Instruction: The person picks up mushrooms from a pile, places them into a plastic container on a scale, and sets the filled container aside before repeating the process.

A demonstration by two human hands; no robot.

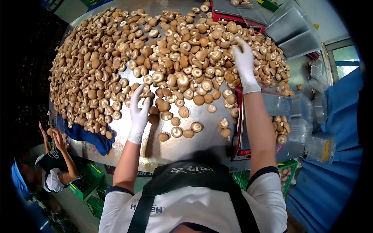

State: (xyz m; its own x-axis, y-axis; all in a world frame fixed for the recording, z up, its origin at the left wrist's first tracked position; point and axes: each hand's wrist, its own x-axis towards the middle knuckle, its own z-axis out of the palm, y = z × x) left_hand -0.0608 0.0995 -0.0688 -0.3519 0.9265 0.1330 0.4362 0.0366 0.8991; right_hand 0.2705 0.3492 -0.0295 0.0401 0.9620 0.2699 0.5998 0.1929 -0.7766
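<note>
Brown shiitake mushrooms [182, 80] with pale stems lie heaped over a metal table [210, 128]. My left hand [138, 112], in a white glove, is at the near edge of the heap. Its thumb and fingers are apart, with mushrooms just beyond the fingertips; no grip on one can be made out. My right hand [244, 64], also gloved in white, reaches into the right side of the heap with its fingers spread among the mushrooms. Under my right forearm is a red scale [239, 134], partly hidden, with a clear plastic tray [278, 103] beside it.
Another red scale [222, 17] stands at the far edge. Stacked clear trays [293, 33] are at the far right, more at the right edge. A blue cloth [91, 138] lies at the left corner. Another person's hands [58, 139] show at left, near green crates [87, 180].
</note>
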